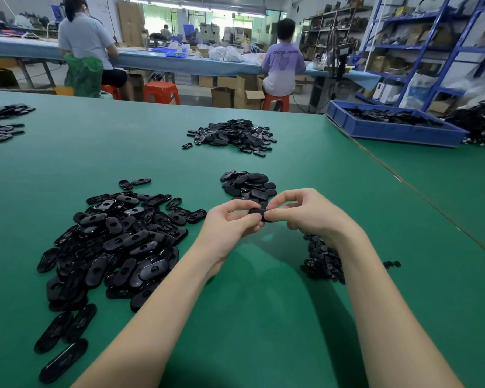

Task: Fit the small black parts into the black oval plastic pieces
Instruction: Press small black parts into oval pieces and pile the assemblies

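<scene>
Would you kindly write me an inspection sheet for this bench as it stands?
Surface: green table, flat, with a seam on the right.
Job's things: big pile of oval pieces on the left; small parts under the right forearm; a smaller heap beyond the hands; far heap.
Clutter: blue bin holding black pieces.
Grippers: left hand and right hand together pinch one oval piece above the table.
Cables: nothing seen on the table.
Surroundings: two seated workers, shelving, cartons.
</scene>
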Demonstrator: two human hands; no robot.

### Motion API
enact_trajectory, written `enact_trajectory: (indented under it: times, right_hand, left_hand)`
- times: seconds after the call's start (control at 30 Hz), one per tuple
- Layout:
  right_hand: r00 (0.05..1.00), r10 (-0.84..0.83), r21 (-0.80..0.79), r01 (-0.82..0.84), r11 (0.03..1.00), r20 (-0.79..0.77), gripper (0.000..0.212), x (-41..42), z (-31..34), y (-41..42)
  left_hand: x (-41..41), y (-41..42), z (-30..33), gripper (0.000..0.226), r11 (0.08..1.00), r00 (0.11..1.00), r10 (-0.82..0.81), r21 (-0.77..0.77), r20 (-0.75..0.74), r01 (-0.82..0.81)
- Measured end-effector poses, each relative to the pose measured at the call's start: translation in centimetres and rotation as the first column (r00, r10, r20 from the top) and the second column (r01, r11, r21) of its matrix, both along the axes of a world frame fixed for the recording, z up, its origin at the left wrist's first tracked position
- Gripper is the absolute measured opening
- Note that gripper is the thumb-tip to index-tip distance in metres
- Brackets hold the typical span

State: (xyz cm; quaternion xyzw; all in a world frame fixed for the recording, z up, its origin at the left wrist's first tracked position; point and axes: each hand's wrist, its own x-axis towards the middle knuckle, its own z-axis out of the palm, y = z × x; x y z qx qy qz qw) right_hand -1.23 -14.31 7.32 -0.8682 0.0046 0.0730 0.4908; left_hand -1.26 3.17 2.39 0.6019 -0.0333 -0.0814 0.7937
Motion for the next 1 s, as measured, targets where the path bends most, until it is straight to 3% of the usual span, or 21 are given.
enact_trajectory:
  times: [0.47, 1.0]
  right_hand:
    - [1.000, 0.004, -0.062, -0.003, 0.998, 0.008, 0.003, 0.3, -0.2, 0.2]
    - [0.990, 0.009, -0.098, 0.005, 0.995, 0.138, 0.007, 1.1, -1.9, 0.8]
  left_hand:
    - [-0.4, 0.0, 0.2, 0.018, 0.997, 1.000, -0.019, 0.080, -0.010, 0.020]
    - [-0.1, 0.3, 0.0, 0.017, 0.980, 0.995, 0.104, 0.170, 0.007, -0.104]
